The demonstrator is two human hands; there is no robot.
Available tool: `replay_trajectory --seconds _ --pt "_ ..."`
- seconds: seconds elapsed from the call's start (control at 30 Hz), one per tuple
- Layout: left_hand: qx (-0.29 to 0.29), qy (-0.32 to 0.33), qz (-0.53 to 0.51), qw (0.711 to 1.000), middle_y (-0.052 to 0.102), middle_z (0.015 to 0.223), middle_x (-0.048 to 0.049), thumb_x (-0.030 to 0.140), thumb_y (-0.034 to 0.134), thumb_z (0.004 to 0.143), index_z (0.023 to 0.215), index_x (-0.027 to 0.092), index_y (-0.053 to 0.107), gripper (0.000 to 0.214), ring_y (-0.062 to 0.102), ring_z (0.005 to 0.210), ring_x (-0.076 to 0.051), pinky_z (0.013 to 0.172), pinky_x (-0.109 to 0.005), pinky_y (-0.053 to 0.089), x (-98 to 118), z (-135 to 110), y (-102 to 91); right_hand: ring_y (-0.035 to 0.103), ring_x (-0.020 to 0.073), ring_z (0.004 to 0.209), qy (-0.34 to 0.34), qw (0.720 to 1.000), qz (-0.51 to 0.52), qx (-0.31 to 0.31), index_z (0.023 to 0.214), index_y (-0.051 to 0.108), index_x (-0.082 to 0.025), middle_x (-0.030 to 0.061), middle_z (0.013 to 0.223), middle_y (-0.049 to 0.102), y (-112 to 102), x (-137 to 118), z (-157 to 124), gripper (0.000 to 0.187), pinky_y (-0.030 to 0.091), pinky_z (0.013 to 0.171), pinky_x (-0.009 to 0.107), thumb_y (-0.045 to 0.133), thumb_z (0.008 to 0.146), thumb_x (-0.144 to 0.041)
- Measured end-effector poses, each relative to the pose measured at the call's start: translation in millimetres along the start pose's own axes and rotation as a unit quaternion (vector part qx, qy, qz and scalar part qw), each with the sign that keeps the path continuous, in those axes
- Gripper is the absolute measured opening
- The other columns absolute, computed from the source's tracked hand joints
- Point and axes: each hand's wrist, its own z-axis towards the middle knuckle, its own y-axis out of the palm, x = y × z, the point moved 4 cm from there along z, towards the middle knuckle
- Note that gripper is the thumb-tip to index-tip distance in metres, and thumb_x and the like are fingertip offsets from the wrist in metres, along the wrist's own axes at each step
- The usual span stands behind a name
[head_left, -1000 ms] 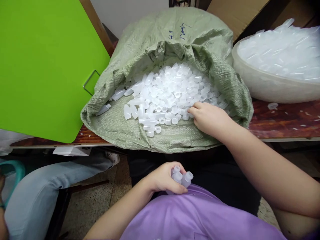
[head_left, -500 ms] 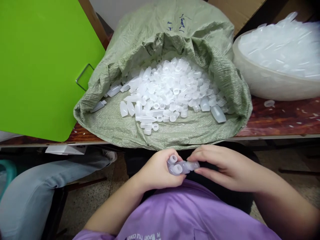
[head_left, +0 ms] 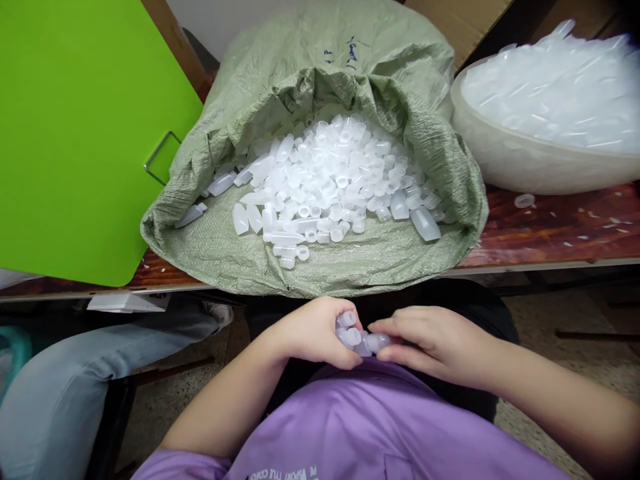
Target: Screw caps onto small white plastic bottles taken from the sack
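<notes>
Several small translucent plastic bottles (head_left: 352, 337) with open necks are bunched in my left hand (head_left: 320, 333), its fingers curled round them. At their right end, my right hand (head_left: 435, 343) pinches one bottle (head_left: 378, 343) between thumb and fingers. Both hands are in front of my body, just below the table edge. Beyond them a green woven sack (head_left: 320, 283) lies with its mouth towards me. Inside its mouth is a heap of white translucent plastic bottles (head_left: 335, 173), some lying loose on the sack's lower lip.
A large whitish bowl (head_left: 545, 170) heaped with clear plastic pieces stands at the right. A bright green board (head_left: 90, 147) with a wire handle is on the left. A small ring-like piece (head_left: 525, 201) lies on the reddish table (head_left: 565, 230). Another person's jeans-clad leg (head_left: 70, 380) is at lower left.
My right hand has shifted slightly left and closer to my left hand. The bottles have tilted a little in my left hand. The whole view has shifted slightly.
</notes>
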Motion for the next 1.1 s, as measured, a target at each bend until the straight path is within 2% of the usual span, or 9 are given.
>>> replay_trajectory --seconds 0.07,0.17,0.27,0.47,0.53,0.67,0.8,0.97,1.1 --pt "0.003 -0.006 -0.002 1.000 0.060 0.069 0.0039 0.021 0.072 0.052 0.081 0.016 0.060 0.031 0.052 0.058 -0.009 0.049 -0.016 0.039 -0.3 1.2 1.9 0.060 0.0126 0.059 0.093 0.995 0.042 -0.002 0.087 0.067 -0.018 0.0017 0.066 0.065 3.3 8.6 3.7 0.028 0.043 0.052 0.023 0.047 0.089 -0.038" --pt "-0.007 -0.029 -0.016 0.999 0.060 0.068 0.0032 0.021 0.072 0.051 0.080 0.016 0.059 0.032 0.051 0.057 -0.009 0.048 -0.017 0.039 -5.8 3.8 4.2 0.060 0.0135 0.063 0.140 0.987 0.081 -0.010 0.081 0.065 -0.018 0.0023 0.071 0.066 8.2 11.5 5.3 0.028 0.043 0.055 0.023 0.047 0.089 -0.038" --pt "-0.037 -0.044 -0.053 0.997 0.058 0.066 0.0036 0.024 0.074 0.052 0.081 0.016 0.058 0.035 0.049 0.053 -0.008 0.045 -0.018 0.039 -12.0 6.6 4.1 0.062 0.0132 0.069 0.111 0.986 0.126 -0.014 0.094 0.063 -0.018 0.0032 0.081 0.067 9.9 9.8 2.2 0.024 0.046 0.059 0.022 0.052 0.087 -0.037" --pt "-0.077 -0.015 -0.096 0.992 0.058 0.066 0.0029 0.025 0.078 0.048 0.078 0.015 0.058 0.038 0.050 0.054 -0.008 0.046 -0.017 0.040 -11.5 11.1 2.5 0.061 0.0145 0.092 -0.079 0.993 0.084 0.026 0.109 0.062 -0.019 0.0086 0.107 0.065 1.1 -1.4 -4.1 0.026 0.048 0.077 0.024 0.042 0.092 -0.020" --pt "-0.073 -0.015 -0.081 0.994 0.059 0.067 0.0026 0.025 0.078 0.048 0.078 0.015 0.058 0.037 0.050 0.054 -0.008 0.045 -0.017 0.039 -9.3 11.3 3.1 0.064 0.0145 0.081 -0.024 0.996 0.085 0.009 0.102 0.065 -0.019 0.0065 0.093 0.068 2.7 2.7 -0.6 0.024 0.049 0.068 0.023 0.045 0.091 -0.028" --pt "-0.032 -0.023 -0.028 0.999 0.059 0.066 0.0032 0.022 0.073 0.051 0.081 0.016 0.058 0.034 0.049 0.052 -0.008 0.045 -0.018 0.039 -2.2 9.8 1.9 0.060 0.0145 0.056 0.151 0.985 0.082 -0.018 0.070 0.065 -0.018 0.0033 0.061 0.064 8.9 16.3 3.4 0.048 0.045 0.052 0.025 0.031 0.094 -0.041" --pt "0.013 -0.022 0.013 1.000 0.060 0.069 0.0024 0.023 0.071 0.051 0.082 0.016 0.059 0.034 0.050 0.054 -0.009 0.047 -0.019 0.039 3.7 7.5 -1.3 0.062 0.0188 0.085 0.069 0.992 0.096 0.035 0.111 0.058 -0.019 0.0094 0.099 0.066 6.5 13.6 1.3 0.033 0.049 0.070 0.029 0.052 0.086 -0.039" --pt "0.035 -0.022 0.033 0.999 0.061 0.068 0.0029 0.022 0.068 0.052 0.081 0.017 0.059 0.031 0.052 0.056 -0.010 0.048 -0.019 0.039 4.5 6.4 -0.8 0.061 0.0146 0.065 0.153 0.983 0.098 0.001 0.093 0.063 -0.018 0.0039 0.077 0.066 13.5 22.9 -5.8 0.028 0.046 0.056 0.024 0.044 0.090 -0.039" --pt "0.043 -0.020 0.041 0.998 0.062 0.068 0.0029 0.022 0.067 0.052 0.081 0.017 0.059 0.031 0.052 0.056 -0.010 0.048 -0.019 0.039 4.4 6.3 2.5 0.062 0.0167 0.079 0.083 0.993 0.081 0.032 0.103 0.059 -0.019 0.0066 0.091 0.066 14.0 17.0 -4.3 0.027 0.048 0.066 0.027 0.050 0.087 -0.038"
